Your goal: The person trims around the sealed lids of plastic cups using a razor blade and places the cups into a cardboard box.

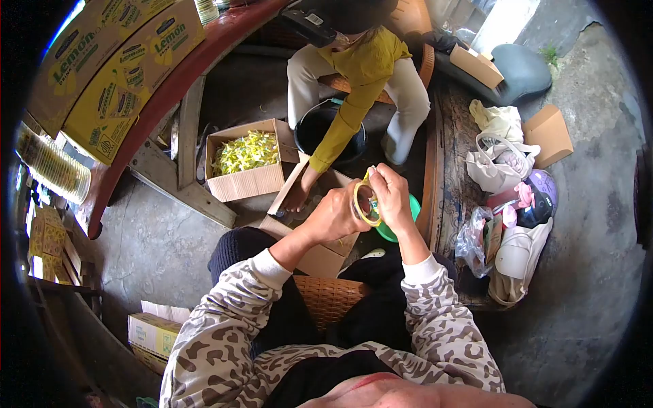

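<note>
My left hand point(335, 216) is closed around a small round cup with a yellow rim point(368, 204), held upright or tilted toward me. My right hand point(390, 197) pinches at the cup's rim from the other side. Both hands are raised above an open cardboard box point(322, 260). Behind them a co-worker's bare hand point(296, 196) reaches into the same box area. A green basin point(413, 211) shows partly behind my right hand. To the left stands a cardboard box point(243, 184) full of small yellow and white packets point(246, 154).
A black bucket point(314, 127) stands between the seated co-worker's legs. Lemon cartons point(126, 92) and stacked cups point(62, 165) are on the red-edged table point(120, 158) at left. Bags point(495, 168), a white cap point(514, 253) and a helmet point(542, 190) lie on the wooden bench at right.
</note>
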A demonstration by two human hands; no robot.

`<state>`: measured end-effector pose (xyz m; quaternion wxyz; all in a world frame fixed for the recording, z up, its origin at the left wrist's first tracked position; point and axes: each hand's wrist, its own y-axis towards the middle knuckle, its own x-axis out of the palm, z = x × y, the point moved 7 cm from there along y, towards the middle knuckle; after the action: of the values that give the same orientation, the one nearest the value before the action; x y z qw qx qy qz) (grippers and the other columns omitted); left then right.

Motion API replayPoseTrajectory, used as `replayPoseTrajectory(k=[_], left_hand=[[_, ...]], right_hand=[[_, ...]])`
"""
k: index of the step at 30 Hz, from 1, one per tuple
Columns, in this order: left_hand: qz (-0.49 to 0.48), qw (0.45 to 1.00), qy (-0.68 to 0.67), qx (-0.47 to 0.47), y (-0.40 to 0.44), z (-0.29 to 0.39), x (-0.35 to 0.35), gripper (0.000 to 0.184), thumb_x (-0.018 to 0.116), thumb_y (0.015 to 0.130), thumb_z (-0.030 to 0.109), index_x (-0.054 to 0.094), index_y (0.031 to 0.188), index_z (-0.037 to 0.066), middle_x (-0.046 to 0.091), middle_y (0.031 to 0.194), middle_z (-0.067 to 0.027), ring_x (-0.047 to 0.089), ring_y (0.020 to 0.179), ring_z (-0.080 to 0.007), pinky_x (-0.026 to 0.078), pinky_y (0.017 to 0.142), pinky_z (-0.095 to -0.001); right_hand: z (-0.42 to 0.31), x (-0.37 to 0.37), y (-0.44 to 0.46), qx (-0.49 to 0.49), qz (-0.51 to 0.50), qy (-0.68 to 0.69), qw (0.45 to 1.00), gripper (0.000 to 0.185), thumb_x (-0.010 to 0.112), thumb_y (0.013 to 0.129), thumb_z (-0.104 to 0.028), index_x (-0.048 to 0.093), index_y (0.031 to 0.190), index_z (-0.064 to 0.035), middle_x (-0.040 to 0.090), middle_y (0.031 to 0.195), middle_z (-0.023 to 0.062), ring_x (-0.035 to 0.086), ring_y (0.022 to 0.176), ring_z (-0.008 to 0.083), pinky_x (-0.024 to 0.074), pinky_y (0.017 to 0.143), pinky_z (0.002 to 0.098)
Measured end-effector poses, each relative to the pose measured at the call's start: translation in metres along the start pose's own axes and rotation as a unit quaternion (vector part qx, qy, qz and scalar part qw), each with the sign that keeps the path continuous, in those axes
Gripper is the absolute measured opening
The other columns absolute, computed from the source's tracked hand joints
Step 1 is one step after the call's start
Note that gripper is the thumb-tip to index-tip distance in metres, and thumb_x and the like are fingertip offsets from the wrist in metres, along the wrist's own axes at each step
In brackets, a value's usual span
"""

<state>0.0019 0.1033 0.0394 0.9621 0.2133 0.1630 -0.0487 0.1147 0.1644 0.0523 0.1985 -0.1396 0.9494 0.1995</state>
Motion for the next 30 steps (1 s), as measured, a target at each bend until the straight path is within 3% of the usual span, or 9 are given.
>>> replayPoseTrajectory(k=[1, 3, 4, 9, 11, 13, 15, 21, 30], left_hand=[[0.013, 1.0, 0.018, -0.002, 0.001, 0.0, 0.0, 0.047, 0.079, 0.069, 0.012, 0.053, 0.106, -0.001, 0.066, 0.084, -0.0219, 0.067, 0.082, -0.0418, 0.054, 0.071, -0.0436], [0.022, 0.999, 0.046, 0.006, 0.002, 0.003, 0.002, 0.047, 0.079, 0.07, 0.014, 0.051, 0.106, 0.0, 0.065, 0.081, -0.0234, 0.066, 0.08, -0.0441, 0.053, 0.069, -0.0465], [0.027, 0.997, 0.073, 0.005, 0.002, 0.003, 0.003, 0.047, 0.079, 0.071, 0.015, 0.05, 0.104, 0.0, 0.065, 0.08, -0.0236, 0.065, 0.079, -0.0443, 0.053, 0.068, -0.0472], [0.025, 0.983, 0.18, -0.034, 0.003, -0.006, 0.009, 0.047, 0.082, 0.073, 0.025, 0.055, 0.102, 0.001, 0.066, 0.085, -0.0205, 0.066, 0.081, -0.0409, 0.052, 0.07, -0.0461], [0.033, 0.977, 0.212, 0.01, -0.001, 0.01, 0.009, 0.046, 0.081, 0.073, 0.025, 0.055, 0.103, 0.002, 0.065, 0.086, -0.0196, 0.065, 0.082, -0.0394, 0.052, 0.071, -0.0449], [0.056, 0.961, 0.251, 0.097, -0.016, 0.033, 0.008, 0.047, 0.079, 0.07, 0.023, 0.051, 0.101, 0.002, 0.064, 0.084, -0.0185, 0.065, 0.084, -0.0392, 0.052, 0.077, -0.0462], [0.057, 0.963, 0.243, 0.104, -0.022, 0.021, 0.004, 0.048, 0.08, 0.07, 0.02, 0.052, 0.104, 0.002, 0.063, 0.088, -0.0191, 0.064, 0.087, -0.0387, 0.052, 0.078, -0.0457], [0.043, 0.995, 0.09, -0.03, -0.004, -0.009, -0.017, 0.062, 0.087, 0.069, 0.019, 0.052, 0.117, 0.003, 0.065, 0.099, -0.0145, 0.067, 0.093, -0.0307, 0.053, 0.082, -0.0407], [0.026, 0.995, 0.078, -0.052, -0.005, -0.011, -0.014, 0.062, 0.083, 0.067, 0.012, 0.05, 0.118, 0.0, 0.064, 0.105, -0.0192, 0.066, 0.1, -0.0346, 0.052, 0.086, -0.0405]], right_hand=[[0.001, 0.001, 0.0, -0.001, -0.001, 0.0, 1.0, 0.031, 0.056, 0.099, -0.018, 0.046, 0.076, 0.0014, 0.041, 0.063, 0.0176, 0.035, 0.054, 0.0236, 0.0352, 0.052, 0.0381], [0.011, 0.002, 0.001, 0.025, 0.026, 0.042, 0.998, 0.035, 0.055, 0.1, -0.017, 0.041, 0.071, -0.0031, 0.033, 0.063, -0.0016, 0.032, 0.061, 0.0058, 0.0299, 0.052, 0.0292], [0.016, 0.004, 0.002, 0.046, 0.029, 0.087, 0.995, 0.034, 0.056, 0.099, -0.017, 0.042, 0.07, -0.0044, 0.033, 0.064, -0.0034, 0.031, 0.062, 0.0055, 0.0297, 0.053, 0.0283], [0.028, 0.001, 0.005, 0.048, 0.042, 0.053, 0.997, 0.031, 0.054, 0.099, -0.016, 0.045, 0.075, 0.0016, 0.039, 0.061, 0.0086, 0.039, 0.058, 0.0111, 0.0362, 0.053, 0.0329], [0.034, -0.015, 0.008, -0.058, 0.133, -0.017, 0.989, 0.03, 0.053, 0.098, -0.018, 0.048, 0.076, 0.0019, 0.043, 0.062, 0.0108, 0.049, 0.06, 0.0126, 0.0398, 0.054, 0.0332], [0.084, -0.061, 0.017, 0.177, 0.171, -0.013, 0.969, 0.027, 0.052, 0.097, -0.021, 0.053, 0.077, -0.0022, 0.05, 0.066, 0.0077, 0.054, 0.064, 0.0153, 0.045, 0.055, 0.0337], [0.091, -0.091, 0.022, 0.143, 0.204, 0.107, 0.962, 0.03, 0.052, 0.1, -0.024, 0.054, 0.078, -0.0046, 0.048, 0.067, 0.0003, 0.046, 0.055, 0.0101, 0.045, 0.051, 0.0284], [0.07, -0.062, 0.013, 0.112, 0.081, 0.119, 0.983, 0.031, 0.047, 0.105, -0.026, 0.063, 0.106, 0.0008, 0.067, 0.085, 0.0081, 0.065, 0.071, 0.0141, 0.0545, 0.065, 0.0282], [0.027, -0.026, 0.007, 0.048, -0.056, -0.025, 0.997, 0.02, 0.048, 0.101, -0.014, 0.063, 0.108, -0.003, 0.062, 0.079, 0.0113, 0.062, 0.072, 0.0175, 0.05, 0.069, 0.0337]])
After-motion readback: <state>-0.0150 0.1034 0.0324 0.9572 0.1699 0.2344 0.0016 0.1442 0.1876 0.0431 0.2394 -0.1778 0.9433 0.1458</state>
